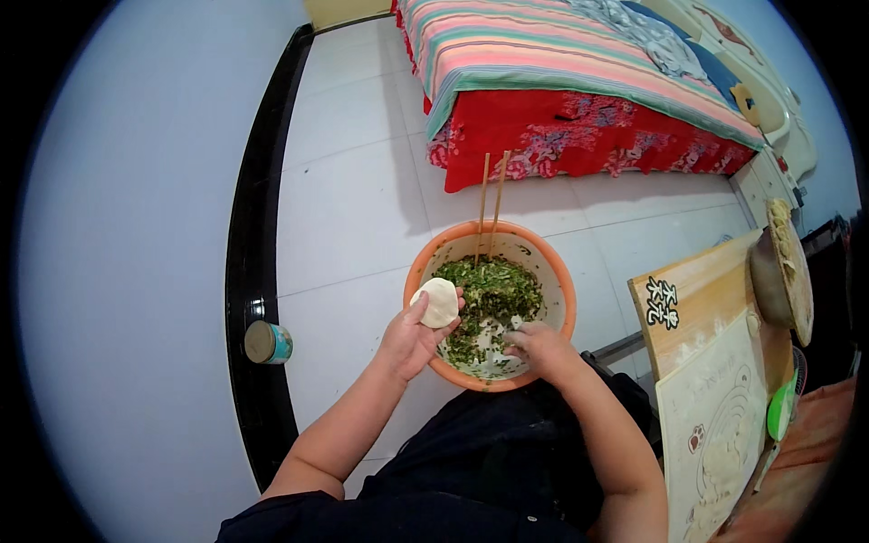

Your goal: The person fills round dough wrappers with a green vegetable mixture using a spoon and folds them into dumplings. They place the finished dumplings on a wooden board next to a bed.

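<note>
A round, flat dough wrapper lies in my left hand, the thumb resting on it, above the left side of an orange-rimmed basin. Chopped green filling fills much of the basin, with the white bottom showing near me. Two wooden chopsticks stand in the filling at the far side. My right hand is over the basin's near right side, fingers bent; something small and whitish shows at its fingertips, and whether it is a held tool or food I cannot tell.
At right, a wooden table bears a floury mat with dough pieces. Beyond it are a round tray edged with dough shapes and a green-rimmed bowl or scoop. A lidded tin stands by the left wall; a bed lies ahead.
</note>
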Action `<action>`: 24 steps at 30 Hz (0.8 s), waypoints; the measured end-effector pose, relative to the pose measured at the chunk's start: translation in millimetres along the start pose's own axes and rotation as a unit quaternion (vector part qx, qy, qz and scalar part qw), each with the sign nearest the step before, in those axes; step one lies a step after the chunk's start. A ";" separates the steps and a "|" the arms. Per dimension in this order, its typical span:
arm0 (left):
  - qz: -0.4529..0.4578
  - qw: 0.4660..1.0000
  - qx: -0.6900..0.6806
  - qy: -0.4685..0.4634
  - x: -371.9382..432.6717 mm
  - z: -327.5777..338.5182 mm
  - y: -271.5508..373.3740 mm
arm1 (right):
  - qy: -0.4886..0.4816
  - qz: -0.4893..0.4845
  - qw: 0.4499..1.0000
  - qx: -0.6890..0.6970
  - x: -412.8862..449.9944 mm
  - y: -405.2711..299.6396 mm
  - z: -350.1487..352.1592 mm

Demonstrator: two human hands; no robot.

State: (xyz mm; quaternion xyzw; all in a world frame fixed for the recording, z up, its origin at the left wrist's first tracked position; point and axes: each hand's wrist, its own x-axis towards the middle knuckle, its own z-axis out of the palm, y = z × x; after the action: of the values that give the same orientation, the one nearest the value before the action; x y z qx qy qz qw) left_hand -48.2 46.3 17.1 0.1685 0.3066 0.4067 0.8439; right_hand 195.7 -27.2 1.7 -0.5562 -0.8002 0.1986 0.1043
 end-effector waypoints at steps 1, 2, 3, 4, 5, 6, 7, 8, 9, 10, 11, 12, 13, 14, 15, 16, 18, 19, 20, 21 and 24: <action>0.002 1.000 -0.002 0.003 -2.2 -0.9 1.9 | 0.041 0.019 0.999 0.021 0.1 -0.9 -1.8; 0.004 1.000 -0.003 0.006 -4.7 -2.2 3.9 | 0.085 -0.004 0.996 0.002 0.5 2.7 -3.6; 0.006 1.000 -0.005 0.010 -7.0 -3.1 5.5 | 0.096 0.034 0.994 0.027 0.5 1.9 -5.2; 0.004 1.000 -0.006 0.009 -9.3 -3.9 6.2 | 0.107 0.072 0.990 0.052 -0.2 -0.9 -8.9; 0.002 1.000 -0.007 0.008 -11.7 -4.7 6.5 | 0.117 0.110 0.984 0.077 -0.9 -4.2 -12.6; 0.001 1.000 -0.008 0.006 -13.2 -4.7 7.1 | 0.147 0.134 0.973 0.116 -1.8 -8.3 -15.7; -0.001 1.000 -0.014 0.006 -15.1 -3.1 8.6 | 0.146 0.131 0.972 0.128 -2.3 -14.6 -19.6; -0.002 1.000 -0.019 0.006 -17.3 -0.4 10.5 | 0.145 0.129 0.971 0.140 -1.6 -23.7 -24.1; -0.005 1.000 -0.024 0.006 -18.7 1.0 10.9 | 0.143 0.128 0.969 0.153 -1.2 -30.3 -24.9; -0.003 0.999 -0.036 -0.003 -17.7 -0.7 9.7 | 0.185 0.062 0.970 0.147 2.9 -27.9 -14.5; -0.001 0.999 -0.047 -0.012 -15.6 -3.7 7.8 | 0.183 0.041 0.974 0.128 6.8 -28.0 -8.8; 0.003 0.998 -0.059 -0.021 -14.2 -5.0 7.7 | 0.180 0.019 0.977 0.108 12.6 -28.4 -5.7; 0.004 0.998 -0.065 -0.026 -13.8 -4.4 8.0 | 0.178 -0.002 0.980 0.088 16.6 -28.0 -2.0; 0.006 0.997 -0.071 -0.030 -13.5 -2.9 8.2 | 0.175 -0.003 0.981 0.082 18.2 -26.3 3.4; 0.008 0.996 -0.077 -0.034 -14.0 -2.6 9.5 | 0.159 -0.007 0.986 0.057 17.9 -26.6 4.4; 0.012 0.996 -0.082 -0.039 -14.9 -2.4 11.0 | 0.144 -0.010 0.989 0.033 16.3 -26.1 5.2; 0.017 0.994 -0.093 -0.051 -16.7 -2.0 12.4 | 0.114 -0.019 0.993 0.009 11.3 -26.1 6.5; 0.020 0.995 -0.089 -0.036 -16.7 -2.8 12.3 | 0.099 -0.024 0.995 0.010 7.4 -27.2 6.3; 0.023 0.996 -0.085 -0.021 -16.6 -4.3 12.4 | 0.085 -0.029 0.996 0.011 4.0 -28.6 6.2; 0.026 0.996 -0.081 -0.006 -16.3 -4.9 11.6 | 0.086 -0.027 0.995 0.028 1.1 -30.0 6.3; 0.032 0.996 -0.077 0.016 -16.4 -5.1 8.5 | 0.086 -0.019 0.994 0.070 -6.4 -38.2 3.9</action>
State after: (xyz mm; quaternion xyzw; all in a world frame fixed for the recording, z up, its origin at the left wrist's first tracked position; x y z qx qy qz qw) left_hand -64.4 38.8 24.0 0.1064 0.2825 0.4589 0.8356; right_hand 164.0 -45.5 15.1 -0.5469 -0.7829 0.2036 0.2157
